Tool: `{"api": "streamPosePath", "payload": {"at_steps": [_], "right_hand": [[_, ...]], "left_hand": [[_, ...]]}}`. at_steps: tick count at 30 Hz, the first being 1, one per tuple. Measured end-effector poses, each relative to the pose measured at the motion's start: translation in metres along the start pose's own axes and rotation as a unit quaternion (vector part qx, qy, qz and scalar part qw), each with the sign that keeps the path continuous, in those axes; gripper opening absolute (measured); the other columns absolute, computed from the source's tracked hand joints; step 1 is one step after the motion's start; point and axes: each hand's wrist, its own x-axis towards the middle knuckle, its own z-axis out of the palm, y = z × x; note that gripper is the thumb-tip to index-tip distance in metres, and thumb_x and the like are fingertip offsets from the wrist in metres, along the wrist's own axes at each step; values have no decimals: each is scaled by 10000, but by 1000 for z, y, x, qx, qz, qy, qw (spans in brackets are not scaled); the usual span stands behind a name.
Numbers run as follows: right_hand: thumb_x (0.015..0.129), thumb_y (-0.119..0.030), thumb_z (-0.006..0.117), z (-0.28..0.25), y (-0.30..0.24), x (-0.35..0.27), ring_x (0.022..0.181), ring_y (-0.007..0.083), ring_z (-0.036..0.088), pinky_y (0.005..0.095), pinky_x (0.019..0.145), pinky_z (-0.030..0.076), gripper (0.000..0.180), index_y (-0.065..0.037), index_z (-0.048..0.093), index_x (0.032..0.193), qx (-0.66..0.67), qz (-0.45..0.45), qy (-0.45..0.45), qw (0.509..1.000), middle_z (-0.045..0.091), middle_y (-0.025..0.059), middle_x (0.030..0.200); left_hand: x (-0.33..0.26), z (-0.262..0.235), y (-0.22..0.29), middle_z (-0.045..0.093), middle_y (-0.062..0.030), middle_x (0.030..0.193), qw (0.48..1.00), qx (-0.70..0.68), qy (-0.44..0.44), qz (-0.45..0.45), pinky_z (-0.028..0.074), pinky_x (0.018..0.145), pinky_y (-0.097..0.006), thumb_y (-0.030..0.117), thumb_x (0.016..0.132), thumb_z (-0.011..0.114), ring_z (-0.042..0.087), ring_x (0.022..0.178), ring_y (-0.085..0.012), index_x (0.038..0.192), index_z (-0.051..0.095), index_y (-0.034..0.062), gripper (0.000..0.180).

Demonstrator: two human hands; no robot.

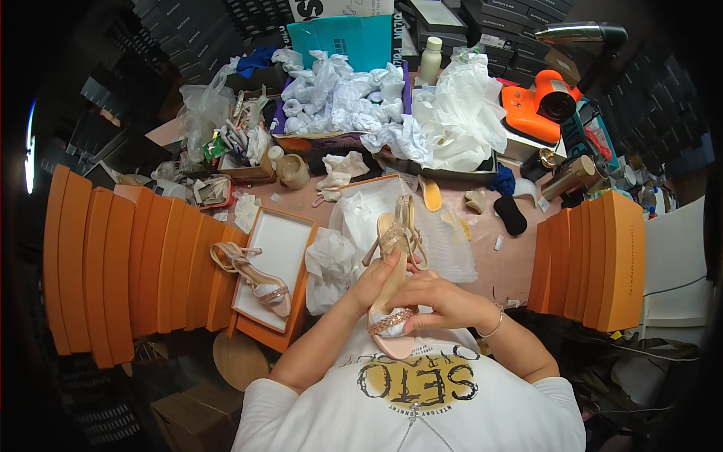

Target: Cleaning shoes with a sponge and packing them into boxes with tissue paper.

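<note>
Sandal [393,290] is held in both hands before the chest, its long axis running away from the body, heel farthest. Left hand [374,280] is closed around the sole's side; right hand [437,295] is curled over the toe strap.

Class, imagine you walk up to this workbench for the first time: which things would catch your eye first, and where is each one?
Probably the glittery high-heeled sandal at centre, held sole-up in the left hand and right hand. Its partner sandal lies in an open orange box lid to the left. Rows of orange boxes flank both sides, and crumpled white tissue paper heaps up at the back.
</note>
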Motion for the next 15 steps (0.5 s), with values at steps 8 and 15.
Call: {"api": "streamPosePath", "payload": {"at_steps": [8, 15], "right_hand": [[785, -328, 697, 29, -12, -5, 1043, 290, 527, 413, 929, 375, 484, -46, 565, 1156, -106, -21, 118, 987, 564, 117, 1106], [755, -230, 696, -28, -27, -14, 1258, 319, 418, 504, 1036, 324, 760, -246, 347, 1431, -396, -20, 72, 915, 410, 151, 1384]], "left_hand": [[1, -15, -12, 625, -145, 943, 998, -66, -14, 9, 539, 779, -325, 542, 959, 389, 644, 871, -215, 1194, 489, 2, 597], [9, -20, 16, 649, -128, 890, 924, 54, -202, -319, 544, 678, -321, 447, 974, 400, 660, 777, -218, 1117, 565, 18, 481]]}}
